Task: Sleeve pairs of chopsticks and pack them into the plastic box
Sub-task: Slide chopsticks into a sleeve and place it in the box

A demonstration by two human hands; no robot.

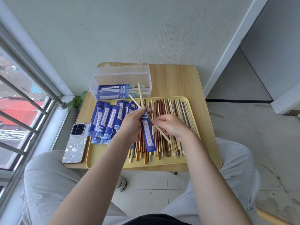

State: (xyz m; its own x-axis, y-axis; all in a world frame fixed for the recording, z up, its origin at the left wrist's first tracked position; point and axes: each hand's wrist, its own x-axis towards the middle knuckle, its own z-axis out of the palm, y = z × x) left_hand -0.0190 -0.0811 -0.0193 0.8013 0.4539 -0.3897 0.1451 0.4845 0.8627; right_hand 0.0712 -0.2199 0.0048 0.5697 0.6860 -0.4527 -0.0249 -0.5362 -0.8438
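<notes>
So I'm mid-sleeving here: my left hand (132,122) is curled round a blue printed paper sleeve (147,133), holding it upright-ish over the pale yellow plastic tray (211,143), while my right hand (170,125) pinches one of two pale wooden chopsticks (140,95) that cross each other at the sleeve's mouth. Looks like neither stick is properly in yet, so next I reckon I need to line the pair up parallel and slide them down together. The clear plastic box (121,79) sits at 12 o'clock from the tray with a few sleeved pairs already inside. Loose mixed chopsticks (175,114) fill the tray's 3 o'clock half, spare blue sleeves (105,122) the 9 o'clock side. It's all on a small light wooden table (175,82) by a barred window (24,95), with my phone in its white case (75,143) at 8 o'clock.
</notes>
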